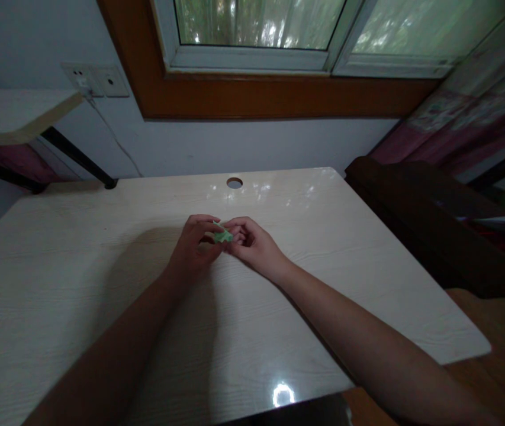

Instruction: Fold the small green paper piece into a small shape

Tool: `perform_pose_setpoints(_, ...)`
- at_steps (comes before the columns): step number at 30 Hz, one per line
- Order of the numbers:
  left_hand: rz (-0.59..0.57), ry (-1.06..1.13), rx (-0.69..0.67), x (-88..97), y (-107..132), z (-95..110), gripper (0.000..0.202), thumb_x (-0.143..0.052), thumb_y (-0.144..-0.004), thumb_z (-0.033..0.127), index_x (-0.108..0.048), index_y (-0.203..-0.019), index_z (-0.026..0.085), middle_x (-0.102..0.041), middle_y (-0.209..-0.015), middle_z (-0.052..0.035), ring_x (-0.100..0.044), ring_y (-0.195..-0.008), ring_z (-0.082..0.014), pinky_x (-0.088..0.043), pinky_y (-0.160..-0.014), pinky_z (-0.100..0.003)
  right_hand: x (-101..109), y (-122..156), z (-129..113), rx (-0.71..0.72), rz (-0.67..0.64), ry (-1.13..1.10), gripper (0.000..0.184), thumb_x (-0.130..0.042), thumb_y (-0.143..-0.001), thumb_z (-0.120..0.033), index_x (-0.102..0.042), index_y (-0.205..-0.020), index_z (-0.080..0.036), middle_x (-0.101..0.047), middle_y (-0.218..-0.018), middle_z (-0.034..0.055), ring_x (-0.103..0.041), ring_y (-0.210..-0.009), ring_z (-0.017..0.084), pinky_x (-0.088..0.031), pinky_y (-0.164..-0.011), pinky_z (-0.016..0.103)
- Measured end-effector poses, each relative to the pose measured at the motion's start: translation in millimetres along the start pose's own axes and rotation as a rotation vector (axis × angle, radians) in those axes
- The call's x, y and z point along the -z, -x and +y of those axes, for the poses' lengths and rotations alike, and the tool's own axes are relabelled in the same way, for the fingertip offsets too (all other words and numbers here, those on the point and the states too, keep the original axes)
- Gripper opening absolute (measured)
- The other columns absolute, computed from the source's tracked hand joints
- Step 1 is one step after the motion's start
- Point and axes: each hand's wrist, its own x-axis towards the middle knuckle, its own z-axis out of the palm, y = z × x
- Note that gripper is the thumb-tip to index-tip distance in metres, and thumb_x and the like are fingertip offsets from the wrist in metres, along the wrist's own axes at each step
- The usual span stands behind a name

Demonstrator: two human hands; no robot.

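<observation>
Forearms (345, 307) angled inward, hands (193, 244) (256, 244) nearly meeting, fingers (208, 227) bent

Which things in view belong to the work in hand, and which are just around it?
In the work:
- small green piece
- left hand, holding it
- right hand, close beside it
- table, beneath both

Just around it:
- wall socket
- shelf
- window
- curtain

Dim light; round glare (283, 394) on tabletop (345, 248); right edge seemingly blurred.
</observation>
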Motion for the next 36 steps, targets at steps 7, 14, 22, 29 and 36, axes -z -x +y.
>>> perform_pose_setpoints(7,-0.005,-0.008,0.060,1.3,-1,6,0.012,-0.066,-0.088,0.020,-0.061,-0.100,0.021,-0.058,-0.102,-0.0047,-0.061,-0.090,-0.0151,-0.057,-0.076,-0.029,0,3,2,0.059,-0.017,0.146,0.033,-0.072,-0.082,-0.029,-0.057,-0.111,-0.024,-0.060,-0.086,-0.0016,-0.052,-0.067,0.009,-0.043,-0.060,0.023)
perform_pose_setpoints(14,0.056,0.015,0.142,2.4,-2,4,0.008,-0.069,-0.086,0.021,-0.064,-0.091,0.020,-0.063,-0.090,-0.0017,-0.062,-0.080,-0.0132,-0.054,-0.074,-0.026,0,5,-3,0.074,-0.051,0.137,0.037,-0.073,-0.083,-0.032,-0.054,-0.113,-0.024,-0.062,-0.092,0.0004,-0.057,-0.072,0.010,-0.047,-0.065,0.025)
perform_pose_setpoints(22,0.042,0.146,0.320,4.3,-1,4,0.014,-0.072,-0.083,0.031,-0.065,-0.088,0.019,-0.065,-0.078,-0.0011,-0.062,-0.072,-0.0148,-0.051,-0.067,-0.026,-1,4,-7,0.056,-0.055,0.004,0.021,-0.062,-0.093,-0.038,-0.060,-0.107,-0.022,-0.064,-0.081,0.0001,-0.062,-0.072,0.012,-0.051,-0.069,0.029)
perform_pose_setpoints(29,0.012,0.161,0.364,4.7,0,3,0.015,-0.073,-0.082,0.032,-0.066,-0.085,0.019,-0.065,-0.075,0.0005,-0.060,-0.068,-0.0128,-0.048,-0.064,-0.023,1,2,-4,-0.018,-0.046,-0.036,0.022,-0.073,-0.084,-0.034,-0.064,-0.100,-0.021,-0.067,-0.079,-0.0001,-0.064,-0.072,0.013,-0.050,-0.067,0.028)
perform_pose_setpoints(36,-0.015,0.177,0.379,6.7,-4,11,0.020,-0.074,-0.082,0.038,-0.069,-0.083,0.018,-0.069,-0.075,-0.0005,-0.062,-0.068,-0.0135,-0.050,-0.066,-0.024,0,2,-10,-0.061,-0.005,-0.054,0.026,-0.078,-0.078,-0.035,-0.064,-0.093,-0.019,-0.066,-0.076,-0.0007,-0.060,-0.067,0.011,-0.046,-0.062,0.025)
